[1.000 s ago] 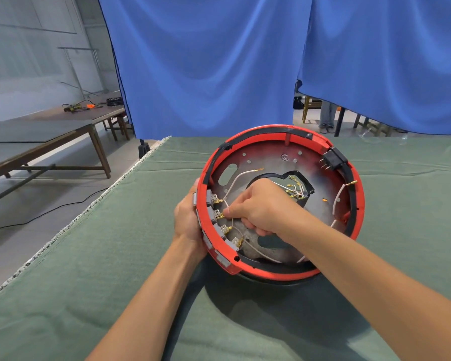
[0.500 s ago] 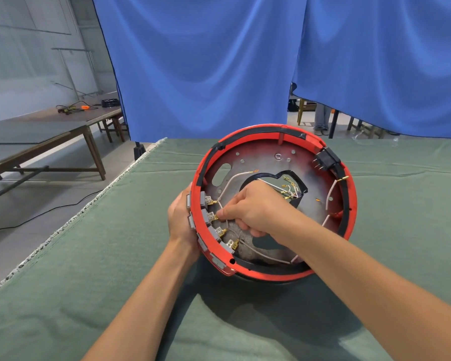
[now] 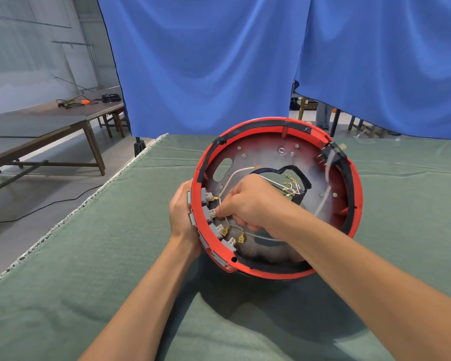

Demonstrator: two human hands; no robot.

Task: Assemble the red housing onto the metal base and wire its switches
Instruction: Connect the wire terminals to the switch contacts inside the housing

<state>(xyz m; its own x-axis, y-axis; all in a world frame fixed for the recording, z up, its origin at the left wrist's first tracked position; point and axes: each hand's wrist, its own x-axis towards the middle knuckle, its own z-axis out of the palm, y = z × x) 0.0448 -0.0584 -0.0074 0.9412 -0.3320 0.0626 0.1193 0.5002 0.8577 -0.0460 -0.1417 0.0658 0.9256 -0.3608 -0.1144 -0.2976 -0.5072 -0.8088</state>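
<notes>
The round red housing (image 3: 261,124) sits tilted toward me on the green cloth, with the metal base (image 3: 264,155) inside it. Several grey switches (image 3: 211,214) with brass terminals line its left inner wall. My left hand (image 3: 181,213) grips the housing's left outer rim. My right hand (image 3: 248,204) reaches inside and pinches a white wire (image 3: 233,175) at the second switch's terminal. More loose wires with brass connectors (image 3: 288,185) lie in the base's central black-edged opening. A black connector block (image 3: 332,153) sits on the right rim.
The green cloth-covered table (image 3: 89,269) has its left edge running diagonally. Blue curtains (image 3: 206,61) hang behind the table. A wooden table (image 3: 37,128) with cables stands at the far left. A black cable lies on the floor.
The housing has turned and tipped a little under my hands. My right hand stays at the switches on the left wall, fingers working the white wire at a terminal.
</notes>
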